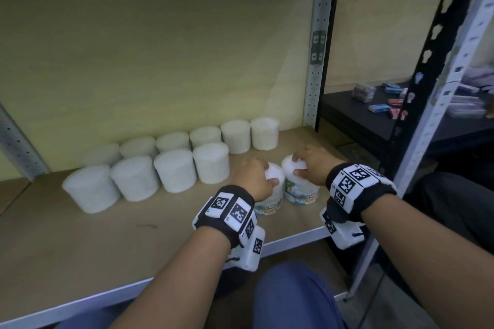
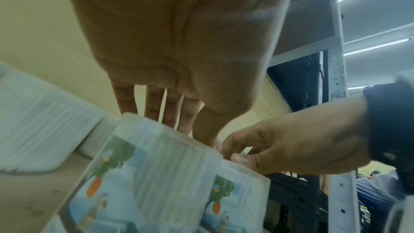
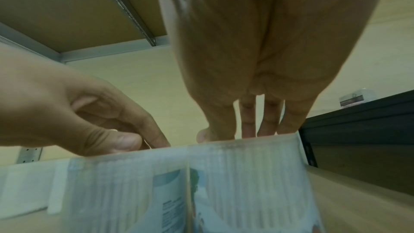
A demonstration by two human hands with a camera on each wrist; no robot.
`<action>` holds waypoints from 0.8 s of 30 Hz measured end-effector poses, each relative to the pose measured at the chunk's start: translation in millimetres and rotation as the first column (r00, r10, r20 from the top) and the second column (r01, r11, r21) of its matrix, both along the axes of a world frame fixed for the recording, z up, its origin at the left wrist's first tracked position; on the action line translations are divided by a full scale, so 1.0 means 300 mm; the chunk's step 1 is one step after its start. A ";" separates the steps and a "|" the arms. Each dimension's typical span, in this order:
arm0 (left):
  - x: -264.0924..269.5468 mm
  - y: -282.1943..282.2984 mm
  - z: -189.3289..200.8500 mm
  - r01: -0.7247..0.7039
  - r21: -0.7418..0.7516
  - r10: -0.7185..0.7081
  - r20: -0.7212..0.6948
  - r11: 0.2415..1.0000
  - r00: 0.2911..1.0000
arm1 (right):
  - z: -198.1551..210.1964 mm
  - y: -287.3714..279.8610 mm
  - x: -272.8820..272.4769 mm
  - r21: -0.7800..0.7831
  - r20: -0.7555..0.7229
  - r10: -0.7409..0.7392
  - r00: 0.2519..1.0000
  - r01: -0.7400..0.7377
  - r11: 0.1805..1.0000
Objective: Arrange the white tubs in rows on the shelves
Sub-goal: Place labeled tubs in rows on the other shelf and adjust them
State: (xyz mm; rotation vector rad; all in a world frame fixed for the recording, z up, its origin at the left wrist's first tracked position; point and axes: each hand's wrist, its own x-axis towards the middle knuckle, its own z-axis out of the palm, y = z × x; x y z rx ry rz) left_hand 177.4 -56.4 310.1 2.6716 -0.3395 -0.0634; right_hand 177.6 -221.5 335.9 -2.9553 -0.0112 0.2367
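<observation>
Two labelled white tubs stand side by side on the wooden shelf, right of the rows. My left hand grips the top of the left tub, fingers and thumb curled over its lid. The right tub is held the same way from above by my right hand. In the left wrist view my left hand sits on its tub. In the right wrist view my right hand covers its tub. A back row of several tubs and a front row stand to the left.
A perforated grey upright stands behind the tubs at the shelf's right end. Beyond it a dark shelf carries small coloured boxes. The shelf's metal front edge runs under my wrists. Another slotted post rises at the right.
</observation>
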 end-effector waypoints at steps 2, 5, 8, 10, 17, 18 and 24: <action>-0.039 -0.006 0.006 0.006 0.003 -0.006 0.001 1.000 1.000 | 0.003 -0.004 -0.036 -0.004 0.009 0.004 1.000 -0.004 1.000; -0.086 -0.017 0.012 0.004 0.026 -0.005 0.008 1.000 1.000 | 0.003 -0.012 -0.079 -0.001 0.019 0.006 1.000 -0.006 1.000; -0.121 -0.024 0.016 0.003 0.037 -0.003 0.011 0.999 1.000 | 0.007 -0.023 -0.112 0.014 0.024 0.010 1.000 -0.010 1.000; -0.139 -0.026 0.017 0.006 0.043 -0.007 0.022 0.999 1.000 | 0.013 -0.026 -0.130 0.013 0.023 0.019 1.000 -0.020 1.000; -0.158 -0.029 0.015 0.012 0.046 -0.013 0.020 0.999 1.000 | 0.010 -0.031 -0.152 0.030 0.028 0.013 1.000 -0.014 0.999; -0.158 -0.027 0.015 0.015 0.044 -0.016 0.019 0.999 1.000 | 0.009 -0.032 -0.152 0.030 0.027 0.013 1.000 -0.014 0.999; -0.145 -0.021 0.038 0.046 0.071 -0.046 -0.005 0.996 0.999 | 0.022 -0.034 -0.147 0.015 -0.012 0.020 1.000 -0.020 1.000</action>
